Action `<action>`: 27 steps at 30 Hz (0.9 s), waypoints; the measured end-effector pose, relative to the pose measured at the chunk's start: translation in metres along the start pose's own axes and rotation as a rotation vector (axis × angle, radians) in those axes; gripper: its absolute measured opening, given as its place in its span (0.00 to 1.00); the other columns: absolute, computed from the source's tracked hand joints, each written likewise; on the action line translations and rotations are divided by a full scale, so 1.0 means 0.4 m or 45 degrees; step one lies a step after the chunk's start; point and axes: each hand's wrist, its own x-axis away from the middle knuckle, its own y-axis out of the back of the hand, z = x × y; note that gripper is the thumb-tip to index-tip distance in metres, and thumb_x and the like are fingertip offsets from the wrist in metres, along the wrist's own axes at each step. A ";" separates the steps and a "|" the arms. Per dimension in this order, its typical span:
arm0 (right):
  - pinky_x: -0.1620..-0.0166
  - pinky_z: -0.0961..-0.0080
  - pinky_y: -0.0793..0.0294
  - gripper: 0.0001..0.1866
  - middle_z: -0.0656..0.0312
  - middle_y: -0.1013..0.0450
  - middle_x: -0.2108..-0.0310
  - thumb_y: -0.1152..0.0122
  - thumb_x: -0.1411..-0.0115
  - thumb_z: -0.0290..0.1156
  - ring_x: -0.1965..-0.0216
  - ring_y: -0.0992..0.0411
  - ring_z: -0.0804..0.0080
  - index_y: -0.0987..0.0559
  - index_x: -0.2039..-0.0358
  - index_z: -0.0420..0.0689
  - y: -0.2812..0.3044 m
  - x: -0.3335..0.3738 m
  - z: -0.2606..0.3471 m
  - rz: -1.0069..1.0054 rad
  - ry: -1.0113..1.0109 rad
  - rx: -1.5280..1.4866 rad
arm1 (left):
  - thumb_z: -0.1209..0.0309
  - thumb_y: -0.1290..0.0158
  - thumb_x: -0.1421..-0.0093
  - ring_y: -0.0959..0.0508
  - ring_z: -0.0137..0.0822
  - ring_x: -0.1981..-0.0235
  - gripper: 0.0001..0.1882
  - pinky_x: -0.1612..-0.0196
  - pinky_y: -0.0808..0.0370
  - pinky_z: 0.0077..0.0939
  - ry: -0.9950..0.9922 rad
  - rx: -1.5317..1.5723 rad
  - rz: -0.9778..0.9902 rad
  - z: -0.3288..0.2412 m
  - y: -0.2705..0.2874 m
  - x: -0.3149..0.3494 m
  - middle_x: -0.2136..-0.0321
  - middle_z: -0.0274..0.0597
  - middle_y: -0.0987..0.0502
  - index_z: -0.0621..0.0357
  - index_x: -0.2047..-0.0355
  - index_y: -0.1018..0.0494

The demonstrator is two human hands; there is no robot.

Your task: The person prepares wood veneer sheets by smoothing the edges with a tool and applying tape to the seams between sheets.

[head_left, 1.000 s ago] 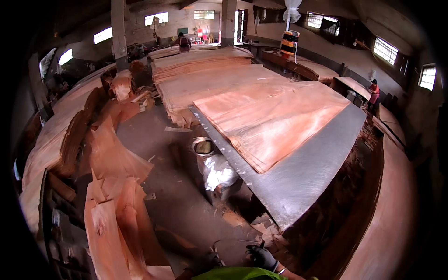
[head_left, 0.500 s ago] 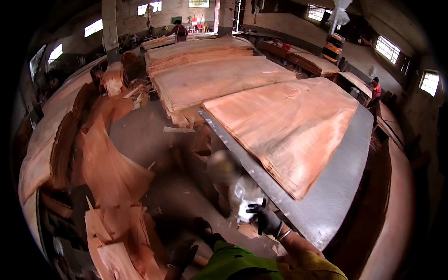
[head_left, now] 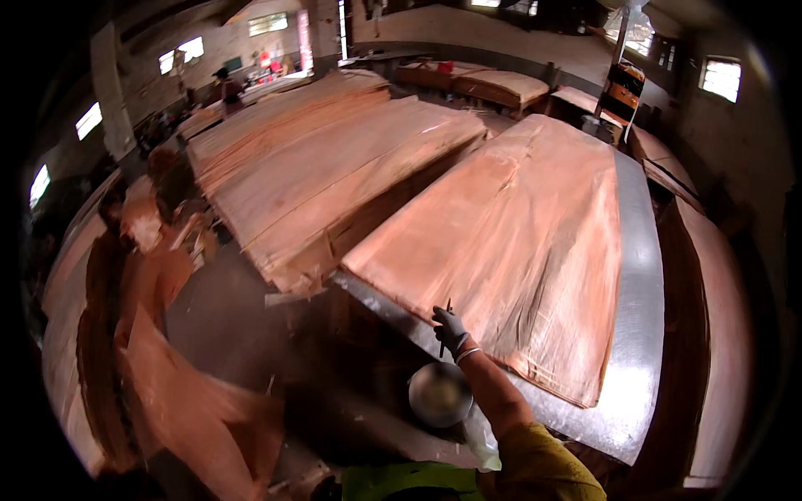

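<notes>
Slim dark tool (head_left: 442, 348) — in gloved right hand (head_left: 452, 330)

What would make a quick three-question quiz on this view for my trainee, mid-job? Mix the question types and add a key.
1. Multiple choice: what does the gloved right hand hold?
a) a paintbrush roller
b) a slim dark tool
c) a crumpled sheet
2. True or false: the wood veneer sheets cover the whole grey metal tabletop beneath them.
3. Fill in: the sleeve on the right arm is ____.

Key:
1. b
2. False: bare metal shows along the right side and near edge.
3. Yellow
</notes>
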 end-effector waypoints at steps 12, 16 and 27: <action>0.88 0.77 0.44 0.18 0.64 0.33 0.86 0.35 0.46 0.49 0.89 0.38 0.74 0.25 0.75 0.46 0.099 -0.279 -0.023 -0.631 0.122 -0.177 | 0.66 0.53 0.38 0.24 0.50 0.59 0.17 0.53 0.29 0.41 -0.385 -0.265 0.213 0.141 0.389 -0.761 0.61 0.58 0.24 0.63 0.53 0.28; 0.84 0.76 0.34 0.14 0.64 0.30 0.81 0.32 0.47 0.42 0.87 0.36 0.75 0.22 0.70 0.45 -0.105 -0.283 0.006 -0.415 -0.038 0.020 | 0.66 0.53 0.37 0.24 0.50 0.58 0.17 0.53 0.29 0.40 -0.965 -0.706 -0.007 0.275 0.525 -0.960 0.61 0.57 0.24 0.63 0.53 0.28; 0.64 0.75 0.29 0.12 0.61 0.26 0.70 0.37 0.45 0.31 0.70 0.29 0.73 0.21 0.63 0.36 -0.219 -0.332 0.060 -0.596 0.623 0.767 | 0.64 0.51 0.36 0.24 0.28 0.67 0.16 0.62 0.27 0.24 -0.551 0.413 0.652 -0.273 0.427 -1.525 0.69 0.40 0.24 0.65 0.57 0.28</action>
